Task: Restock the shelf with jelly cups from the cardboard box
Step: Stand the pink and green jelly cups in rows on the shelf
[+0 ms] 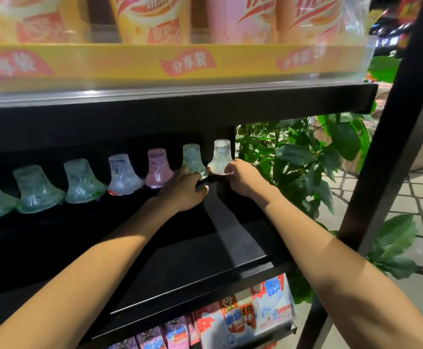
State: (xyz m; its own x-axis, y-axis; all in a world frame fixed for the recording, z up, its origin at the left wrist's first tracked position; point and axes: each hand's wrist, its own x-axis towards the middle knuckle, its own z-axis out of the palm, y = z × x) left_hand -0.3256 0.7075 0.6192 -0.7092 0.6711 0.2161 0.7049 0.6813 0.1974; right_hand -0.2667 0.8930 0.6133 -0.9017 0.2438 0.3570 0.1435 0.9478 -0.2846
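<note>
Several jelly cups stand upside down in a row along the back of the black shelf [205,258]. Most are green, one is pink [158,167], and the rightmost is clear white [221,157]. My left hand [184,191] reaches in and its fingers hold the base of the green cup [192,157] second from the right. My right hand [243,177] pinches the wide rim of the clear white cup at the row's right end. The cardboard box is not in view.
A shelf above carries large yellow and pink drink packs [155,61]. Below the black shelf stand cartons of milk drinks [245,321]. A leafy green plant [306,157] and a black frame post [392,147] stand to the right, with tiled floor beyond.
</note>
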